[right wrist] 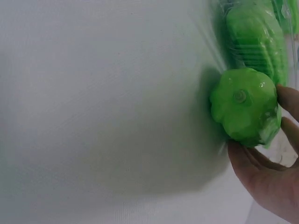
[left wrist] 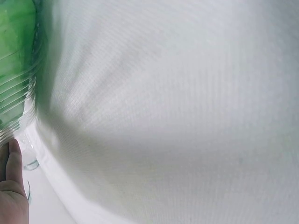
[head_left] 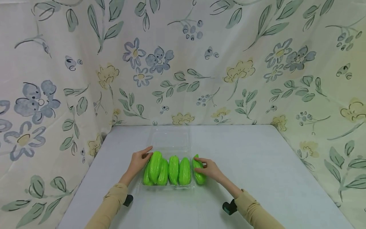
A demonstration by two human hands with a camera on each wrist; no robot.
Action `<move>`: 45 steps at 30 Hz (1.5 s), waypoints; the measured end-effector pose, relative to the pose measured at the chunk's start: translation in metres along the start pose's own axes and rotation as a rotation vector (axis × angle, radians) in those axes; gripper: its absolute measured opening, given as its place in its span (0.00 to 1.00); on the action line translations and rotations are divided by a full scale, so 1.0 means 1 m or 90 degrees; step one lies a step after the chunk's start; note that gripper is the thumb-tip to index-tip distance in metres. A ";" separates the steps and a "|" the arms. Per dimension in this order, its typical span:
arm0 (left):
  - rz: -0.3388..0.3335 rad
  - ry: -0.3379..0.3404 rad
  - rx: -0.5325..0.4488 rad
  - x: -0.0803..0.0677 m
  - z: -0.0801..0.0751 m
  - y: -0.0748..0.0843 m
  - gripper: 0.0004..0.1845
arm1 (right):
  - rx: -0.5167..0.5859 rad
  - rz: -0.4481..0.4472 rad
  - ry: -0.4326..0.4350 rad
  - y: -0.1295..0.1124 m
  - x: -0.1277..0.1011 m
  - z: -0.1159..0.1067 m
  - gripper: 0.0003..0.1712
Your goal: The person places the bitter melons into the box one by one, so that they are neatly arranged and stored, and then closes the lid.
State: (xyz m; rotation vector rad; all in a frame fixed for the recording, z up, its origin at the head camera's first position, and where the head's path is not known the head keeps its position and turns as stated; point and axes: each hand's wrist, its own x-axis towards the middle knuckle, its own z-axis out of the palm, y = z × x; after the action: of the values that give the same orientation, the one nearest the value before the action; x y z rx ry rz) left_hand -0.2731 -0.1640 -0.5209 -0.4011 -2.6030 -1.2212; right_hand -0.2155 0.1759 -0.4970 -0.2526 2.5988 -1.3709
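A clear plastic clamshell box (head_left: 168,187) stands on the table with its lid raised at the back. Several bright green bitter melons (head_left: 184,171) lie side by side in it, one tilted on top of others at the left. My left hand (head_left: 140,160) is at the box's left side, fingers reaching past the rim; in the left wrist view its fingers (left wrist: 15,161) touch the ribbed plastic wall. Just outside the right wall, my right hand (head_left: 210,168) grips another bitter melon (right wrist: 243,105) between thumb and fingers, its stalk end facing the right wrist camera.
The open lid (head_left: 170,138) lies behind the box towards the back edge. A white cloth covers the table (head_left: 251,152). Floral curtains (head_left: 183,63) hang behind and at both sides. Dark wrist cameras (head_left: 229,207) sit below both sleeves.
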 end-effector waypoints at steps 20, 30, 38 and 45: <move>0.014 0.005 -0.007 0.000 0.001 0.000 0.19 | -0.013 -0.001 0.008 0.002 0.001 0.002 0.29; -0.002 0.002 -0.006 0.000 0.000 0.001 0.19 | -0.006 0.015 0.034 0.004 0.003 0.004 0.28; -0.001 0.004 0.000 0.000 0.001 0.000 0.19 | -0.009 0.033 0.063 0.003 0.006 -0.002 0.28; 0.011 0.007 -0.006 -0.001 0.001 -0.001 0.19 | -0.004 0.054 0.096 0.001 0.015 -0.014 0.29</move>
State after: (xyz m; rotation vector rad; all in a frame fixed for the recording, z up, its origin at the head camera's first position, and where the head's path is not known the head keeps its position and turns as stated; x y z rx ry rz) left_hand -0.2730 -0.1643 -0.5223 -0.4176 -2.5806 -1.2263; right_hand -0.2332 0.1842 -0.4919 -0.0409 2.6999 -1.4034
